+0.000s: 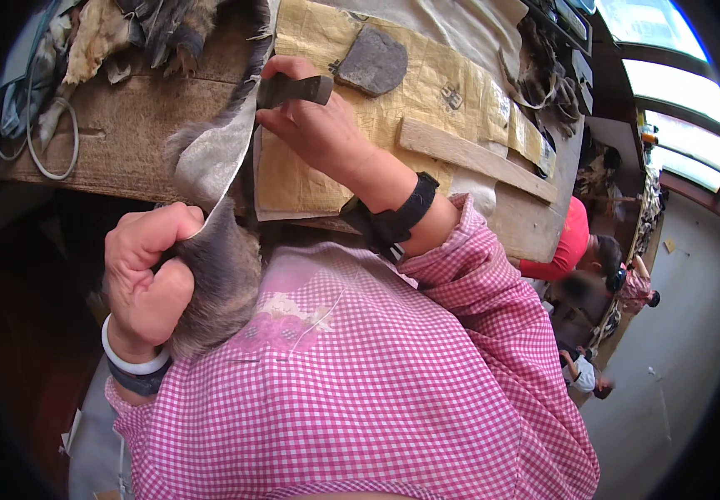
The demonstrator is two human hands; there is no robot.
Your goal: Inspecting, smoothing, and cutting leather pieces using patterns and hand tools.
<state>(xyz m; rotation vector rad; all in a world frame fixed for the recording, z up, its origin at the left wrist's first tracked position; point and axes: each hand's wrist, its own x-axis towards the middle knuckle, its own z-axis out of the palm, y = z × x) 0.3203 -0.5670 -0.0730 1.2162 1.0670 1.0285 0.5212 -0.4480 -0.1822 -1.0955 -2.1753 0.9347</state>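
At the near edge of the workbench, a grey fur pelt is clenched in the left hand, while a dark blade is gripped by the right hand. The pelt is judged light, limp and soft, best held taut at its bunched lower end.

My left hand is balled into a tight fist, knuckles up, thumb folded over the curled fingers, low and close to my body with the wrist bent. My right hand reaches further forward, fingers curled in a closed grip, palm turned left. Its forearm angles back down toward my chest.
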